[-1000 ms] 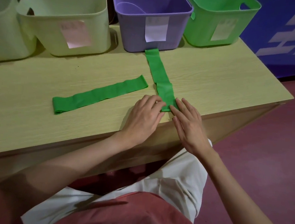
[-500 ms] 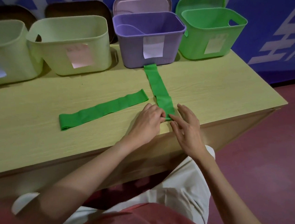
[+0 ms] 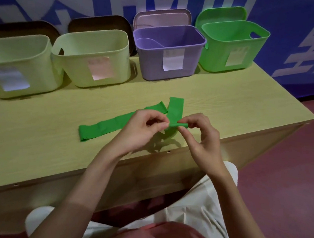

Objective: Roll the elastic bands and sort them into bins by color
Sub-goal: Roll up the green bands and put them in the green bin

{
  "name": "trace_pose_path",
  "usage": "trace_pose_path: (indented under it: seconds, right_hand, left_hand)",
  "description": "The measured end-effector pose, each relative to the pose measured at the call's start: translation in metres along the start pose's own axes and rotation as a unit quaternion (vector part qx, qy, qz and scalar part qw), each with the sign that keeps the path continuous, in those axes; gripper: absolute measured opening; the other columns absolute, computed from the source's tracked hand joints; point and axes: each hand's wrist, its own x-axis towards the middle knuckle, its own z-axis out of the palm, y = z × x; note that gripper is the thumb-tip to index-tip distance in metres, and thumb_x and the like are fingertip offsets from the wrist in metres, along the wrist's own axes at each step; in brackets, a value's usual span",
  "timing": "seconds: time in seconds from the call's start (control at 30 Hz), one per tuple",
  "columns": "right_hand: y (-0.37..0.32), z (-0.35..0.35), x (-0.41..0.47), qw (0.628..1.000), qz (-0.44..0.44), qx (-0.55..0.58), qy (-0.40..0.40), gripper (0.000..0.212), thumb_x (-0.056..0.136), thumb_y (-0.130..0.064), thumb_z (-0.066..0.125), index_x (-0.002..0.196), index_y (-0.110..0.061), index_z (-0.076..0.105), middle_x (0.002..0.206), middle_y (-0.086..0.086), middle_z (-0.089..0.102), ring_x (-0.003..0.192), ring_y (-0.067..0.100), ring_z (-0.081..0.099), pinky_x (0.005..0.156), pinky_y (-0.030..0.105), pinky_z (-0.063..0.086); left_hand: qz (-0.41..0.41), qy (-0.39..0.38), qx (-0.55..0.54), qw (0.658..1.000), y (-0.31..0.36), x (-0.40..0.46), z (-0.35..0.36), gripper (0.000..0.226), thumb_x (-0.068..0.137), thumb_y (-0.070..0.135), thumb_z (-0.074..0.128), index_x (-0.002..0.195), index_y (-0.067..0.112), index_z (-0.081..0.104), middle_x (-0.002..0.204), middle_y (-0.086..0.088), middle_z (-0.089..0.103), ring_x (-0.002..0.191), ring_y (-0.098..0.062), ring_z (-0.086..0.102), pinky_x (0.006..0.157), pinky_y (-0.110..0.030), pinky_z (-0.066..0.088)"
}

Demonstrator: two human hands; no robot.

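Near the table's front edge, both hands pinch the rolled end of a green band: left hand and right hand with fingers curled on the roll, lifted just above the wood. Its free end lies flat toward the purple bin. A second green band lies flat beside it, left

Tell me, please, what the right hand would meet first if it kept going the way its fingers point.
Most likely the left hand: the right hand points leftward along the rolled green band both pinch, though depth is unclear.
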Motion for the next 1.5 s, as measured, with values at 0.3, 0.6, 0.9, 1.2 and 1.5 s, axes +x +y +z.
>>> trace_pose_path:
  seconds: [0.3,0.6,0.9,1.2,1.5]
  right_hand:
    - [-0.025,0.019,0.021,0.999,-0.047,-0.013,0.014,0.004,0.092,-0.014,0.056,0.095,-0.014,0.059,0.088,-0.001,0.059,0.081,0.014,0.053,0.074,0.019,0.04]
    - [-0.046,0.031,0.037,0.997,-0.068,0.033,0.035,0.003,0.094,-0.021,0.051,0.091,-0.022,0.052,0.082,-0.003,0.055,0.075,0.009,0.051,0.07,0.017,0.04]
    - [-0.078,0.044,0.062,0.989,-0.116,0.075,0.048,0.02,0.097,-0.018,0.042,0.09,-0.001,0.048,0.068,0.009,0.048,0.058,0.016,0.041,0.052,0.027,0.035]
    - [-0.078,0.058,0.057,0.991,-0.103,0.07,0.039,0.029,0.099,-0.021,0.038,0.077,-0.002,0.043,0.062,-0.008,0.035,0.054,0.0,0.035,0.05,0.012,0.028]
    - [-0.073,0.07,0.043,0.994,-0.076,0.072,0.037,0.029,0.098,-0.023,0.037,0.071,-0.031,0.032,0.061,-0.014,0.041,0.05,-0.002,0.033,0.051,0.008,0.026]
  left_hand:
    - [0.083,0.097,-0.081,0.989,0.011,-0.017,-0.02,0.011,0.086,0.008,0.066,0.088,0.018,0.069,0.084,-0.001,0.068,0.077,-0.012,0.061,0.071,-0.024,0.05]
    - [0.139,0.205,-0.06,0.967,0.019,-0.019,-0.022,0.018,0.086,0.007,0.066,0.084,0.025,0.069,0.081,0.008,0.069,0.078,-0.007,0.063,0.076,-0.024,0.052]
    - [0.211,0.269,-0.047,0.938,0.043,-0.02,-0.031,0.014,0.093,0.011,0.056,0.085,0.013,0.067,0.064,0.014,0.054,0.062,0.003,0.05,0.06,-0.011,0.037]
    - [0.185,0.289,-0.069,0.937,0.035,-0.023,-0.023,0.03,0.098,0.024,0.042,0.07,0.017,0.05,0.056,0.012,0.044,0.052,-0.004,0.038,0.05,-0.023,0.031]
    - [0.157,0.328,-0.053,0.93,0.011,-0.022,-0.008,0.033,0.098,0.024,0.036,0.069,0.01,0.043,0.058,0.006,0.036,0.054,-0.008,0.033,0.054,-0.035,0.031]
